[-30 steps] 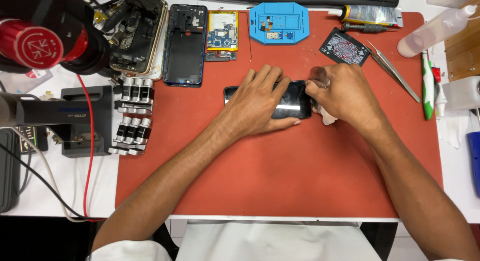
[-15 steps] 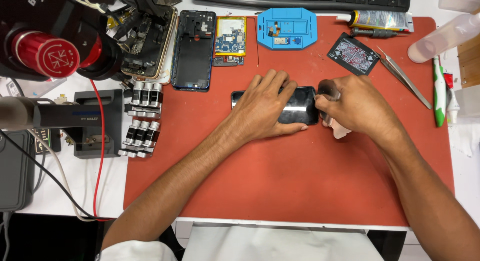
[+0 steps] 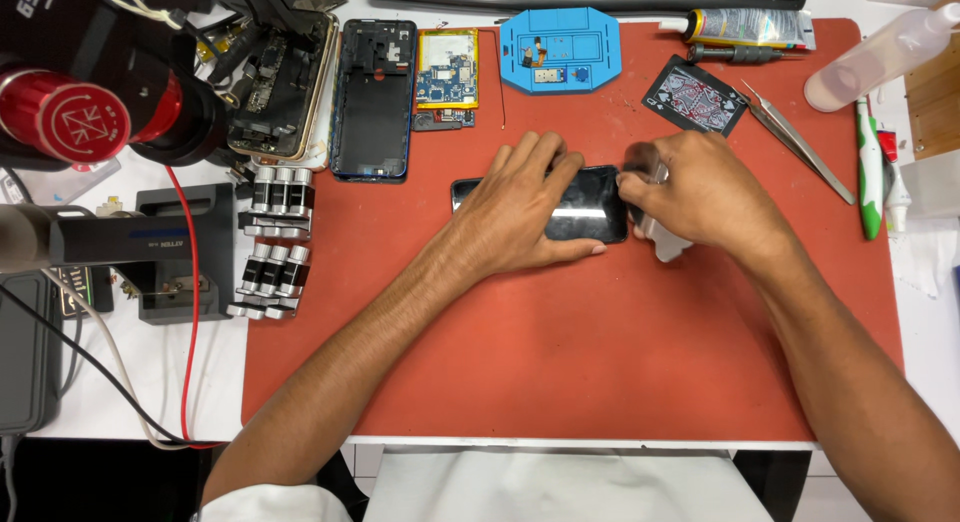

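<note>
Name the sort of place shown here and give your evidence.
Probably a phone repair bench: an opened phone frame, a loose circuit board and tweezers lie on a red work mat.

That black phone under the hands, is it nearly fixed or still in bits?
Still in bits. Done: another phone frame lies opened, its circuit board out beside it. In hand: the left hand presses the black phone flat on the red mat, while the right hand works at its end with something white and blurred. Left: the parts remain apart, tweezers unused.
</note>
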